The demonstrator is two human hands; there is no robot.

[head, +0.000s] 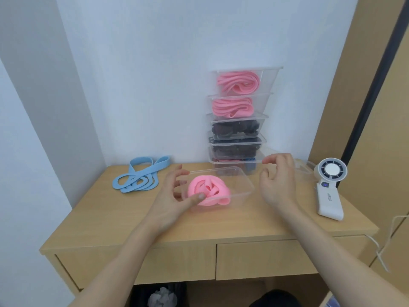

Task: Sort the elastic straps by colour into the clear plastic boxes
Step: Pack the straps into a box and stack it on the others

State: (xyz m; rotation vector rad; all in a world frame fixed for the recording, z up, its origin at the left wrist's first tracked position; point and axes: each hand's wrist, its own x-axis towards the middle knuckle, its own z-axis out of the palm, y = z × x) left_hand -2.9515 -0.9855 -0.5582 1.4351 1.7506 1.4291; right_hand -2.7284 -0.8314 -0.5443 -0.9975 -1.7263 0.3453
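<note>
On a pale wooden desk [221, 227] against a white wall, a tall stack of clear plastic boxes [239, 120] holds pink straps in its top two boxes and dark ones below. To the left, blue straps [138, 176] lie loose, well apart from any box. In front of the stack, an open box [244, 185] holds a coiled pink strap [210, 191]. The left grip [174, 196] is relaxed and open at the box's left end, thumb tip pressing the coil. The right grip [278, 180] hovers near the stack, fingers loosely curled, holding nothing. The springy coil will probably unfurl over the rim once the thumb lifts, and a careless right grip could nudge the tall stack over.
</note>
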